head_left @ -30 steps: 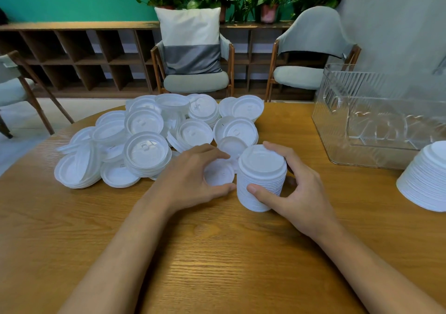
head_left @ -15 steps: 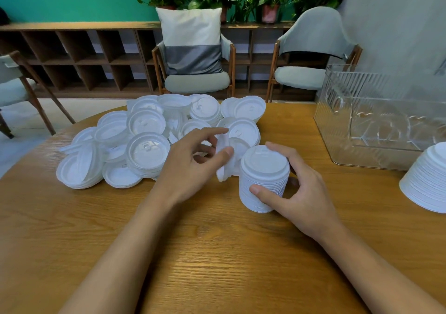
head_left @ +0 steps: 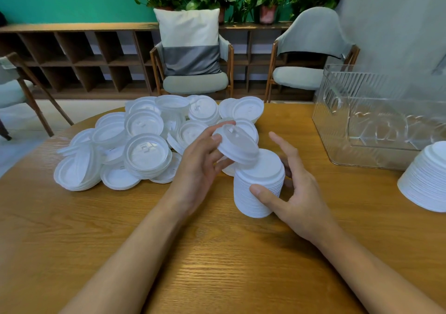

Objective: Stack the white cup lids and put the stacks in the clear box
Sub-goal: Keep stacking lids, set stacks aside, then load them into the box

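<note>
Since the earlier frame, the left hand had carried its single lid up from beside the stack to the stack's top. The lid had also turned from on edge to nearly flat. That hand pinched the lid by its rim between thumb and fingertips. The lid was tilted, its lower edge touching the stack's upper left rim, not yet seated.

The right hand cupped the stack from the right. Its thumb pressed the near side and its index finger was lifted straight and clear. The other fingers curled behind the stack, partly hidden.

The stack stood upright on the wooden table. Left of the stack and beyond it lay the loose pile of lids, some nested, some on edge. Well to the right of the stack and farther back stood the clear box. Nearer than the box, a second stack was cut off by the frame's edge.
</note>
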A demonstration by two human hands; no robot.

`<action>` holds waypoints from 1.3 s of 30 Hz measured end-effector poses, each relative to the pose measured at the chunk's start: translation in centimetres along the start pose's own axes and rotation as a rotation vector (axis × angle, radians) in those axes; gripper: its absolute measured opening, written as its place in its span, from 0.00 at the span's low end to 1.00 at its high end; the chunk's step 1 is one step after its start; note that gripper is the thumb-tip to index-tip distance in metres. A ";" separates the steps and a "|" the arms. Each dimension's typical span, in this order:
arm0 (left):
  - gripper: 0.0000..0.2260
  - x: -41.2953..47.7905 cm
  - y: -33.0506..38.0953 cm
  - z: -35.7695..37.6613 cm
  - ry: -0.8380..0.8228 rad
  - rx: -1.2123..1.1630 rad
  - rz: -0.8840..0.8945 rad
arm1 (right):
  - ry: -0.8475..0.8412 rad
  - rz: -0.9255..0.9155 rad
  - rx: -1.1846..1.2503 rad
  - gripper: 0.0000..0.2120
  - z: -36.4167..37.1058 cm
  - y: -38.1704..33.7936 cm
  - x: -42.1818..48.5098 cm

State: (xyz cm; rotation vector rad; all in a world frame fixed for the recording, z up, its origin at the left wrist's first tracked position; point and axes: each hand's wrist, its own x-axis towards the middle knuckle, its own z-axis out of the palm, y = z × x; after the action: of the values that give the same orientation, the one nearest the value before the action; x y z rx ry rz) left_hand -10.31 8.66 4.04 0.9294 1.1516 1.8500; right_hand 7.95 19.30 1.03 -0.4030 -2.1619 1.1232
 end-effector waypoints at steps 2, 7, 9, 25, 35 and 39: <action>0.23 0.1 0.0 -0.1 0.018 -0.039 -0.013 | -0.009 -0.003 -0.004 0.43 0.0 0.0 0.0; 0.25 0.0 -0.1 0.2 -0.002 -0.141 -0.047 | -0.030 -0.011 -0.002 0.42 0.0 0.0 0.0; 0.24 0.0 -0.2 0.3 -0.016 -0.204 -0.057 | -0.037 -0.010 0.001 0.41 0.0 0.0 0.0; 0.22 -0.5 -1.2 0.4 -0.036 0.243 -0.070 | -0.022 -0.057 -0.023 0.35 0.3 0.6 0.0; 0.26 -1.6 -0.6 1.2 0.000 0.573 0.156 | -0.015 -0.056 -0.002 0.38 0.2 0.4 0.1; 0.29 -1.6 -0.3 1.1 -0.085 0.539 0.154 | -0.014 -0.048 0.007 0.39 0.2 0.3 0.1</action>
State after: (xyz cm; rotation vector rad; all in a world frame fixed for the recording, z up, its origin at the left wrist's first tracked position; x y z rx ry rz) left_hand -8.54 7.74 3.86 1.4135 1.6002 1.6187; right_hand 7.76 19.41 0.75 -0.3391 -2.1679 1.1101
